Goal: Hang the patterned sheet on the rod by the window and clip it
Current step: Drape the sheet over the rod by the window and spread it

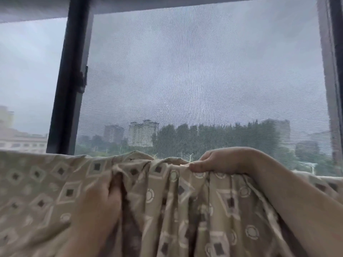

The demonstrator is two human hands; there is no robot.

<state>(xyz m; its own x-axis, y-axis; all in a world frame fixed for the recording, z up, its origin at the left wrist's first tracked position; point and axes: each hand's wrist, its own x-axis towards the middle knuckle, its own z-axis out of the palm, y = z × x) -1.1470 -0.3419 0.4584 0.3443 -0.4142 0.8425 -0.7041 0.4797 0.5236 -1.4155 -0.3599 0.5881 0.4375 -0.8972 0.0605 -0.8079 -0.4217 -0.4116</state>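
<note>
From the head camera, you are looking over one patterned sheet [55,182] that is spanning the bottom of the picture from the left edge to the right, its top edge running level below the window; whatever is carrying it there is hidden under the cloth. The fabric is lying smooth on the left and bunching into deep folds in the middle.

Your two hands are both on that sheet. Your right hand [220,160] is reaching in from the lower right, forearm slanting up, and it is gripping the bunched top edge, thumb in front and fingers curling over the back. Your left hand [98,204] is coming up from below, blurred, with its fingers pressing into the folds lower down; whether they are clenching cloth you cannot tell.

Behind, one mesh screen [204,71] is filling the dark window frame [68,86], with trees and several tower blocks [143,132] showing hazily through it.
</note>
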